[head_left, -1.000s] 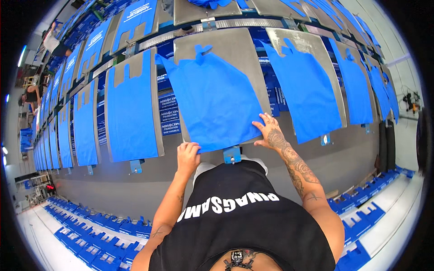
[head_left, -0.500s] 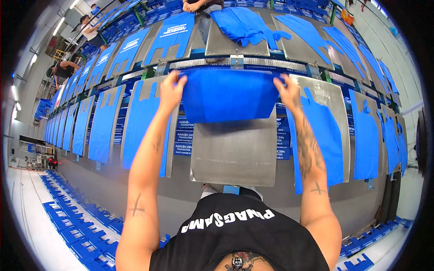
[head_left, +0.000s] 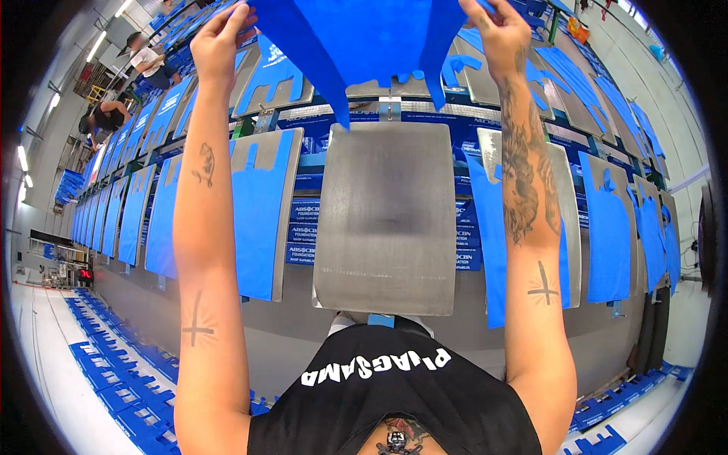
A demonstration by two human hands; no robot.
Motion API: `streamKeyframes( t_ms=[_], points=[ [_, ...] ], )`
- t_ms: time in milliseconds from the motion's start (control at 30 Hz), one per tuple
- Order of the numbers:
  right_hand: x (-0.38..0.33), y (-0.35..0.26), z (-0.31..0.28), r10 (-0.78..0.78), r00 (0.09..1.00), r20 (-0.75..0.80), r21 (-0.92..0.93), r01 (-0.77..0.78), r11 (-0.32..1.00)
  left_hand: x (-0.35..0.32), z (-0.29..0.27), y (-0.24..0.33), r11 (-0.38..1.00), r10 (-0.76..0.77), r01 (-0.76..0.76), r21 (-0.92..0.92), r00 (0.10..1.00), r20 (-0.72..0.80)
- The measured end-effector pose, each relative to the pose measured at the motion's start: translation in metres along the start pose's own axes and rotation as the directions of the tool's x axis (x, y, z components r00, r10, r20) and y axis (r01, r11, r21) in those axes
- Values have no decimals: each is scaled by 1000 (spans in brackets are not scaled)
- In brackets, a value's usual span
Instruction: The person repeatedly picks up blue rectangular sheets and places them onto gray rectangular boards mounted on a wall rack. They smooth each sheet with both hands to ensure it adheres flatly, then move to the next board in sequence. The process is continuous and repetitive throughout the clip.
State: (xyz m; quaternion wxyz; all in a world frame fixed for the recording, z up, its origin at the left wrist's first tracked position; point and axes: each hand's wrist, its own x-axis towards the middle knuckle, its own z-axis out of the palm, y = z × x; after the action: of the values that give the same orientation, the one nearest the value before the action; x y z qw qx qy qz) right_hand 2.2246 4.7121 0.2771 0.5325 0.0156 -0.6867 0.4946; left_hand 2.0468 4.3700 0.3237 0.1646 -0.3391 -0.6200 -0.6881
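A blue cloth tote bag hangs spread out in the air at the top of the view, its two handle strips dangling toward me. My left hand pinches its left side, and my right hand grips the right side. Both arms are stretched far forward. The bag's upper part runs out of the picture. Below it, directly before me, lies a bare grey metal board, apart from the cloth.
Similar boards stand in two long rows, most carrying blue bags, such as the bag left of me and one at right. Printed blue bags lie beneath them. Two people are at the far left. More bags cover the floor.
Both hands have risen and moved farther away with the bag. Its handle strips now hang open, and the metal board beneath is fully uncovered.
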Motion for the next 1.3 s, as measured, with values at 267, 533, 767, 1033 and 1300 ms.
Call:
streamKeyframes(
  t_ms=[267, 533, 767, 1033, 1300],
  points=[
    [-160, 11, -37, 409, 909, 75, -9, -410, 912, -175, -45, -40, 915, -403, 401, 46, 913, 63],
    [-369, 38, -89, 761, 645, 74, -65, -758, 649, -381, -66, -108, 513, -857, 851, 111, 514, 20],
    [-469, 4, -108, 904, 428, -2, -263, -872, 413, -494, -85, -108, 302, -950, 948, 102, 308, -58],
    [-501, -20, -113, 905, 422, -50, -370, -850, 375, -522, -98, -95, 328, -924, 894, 304, 370, -94],
    [-521, -25, -121, 843, 532, -83, -558, -725, 403, -525, -102, -71, 330, -892, 817, 473, 434, -125]
  ],
)
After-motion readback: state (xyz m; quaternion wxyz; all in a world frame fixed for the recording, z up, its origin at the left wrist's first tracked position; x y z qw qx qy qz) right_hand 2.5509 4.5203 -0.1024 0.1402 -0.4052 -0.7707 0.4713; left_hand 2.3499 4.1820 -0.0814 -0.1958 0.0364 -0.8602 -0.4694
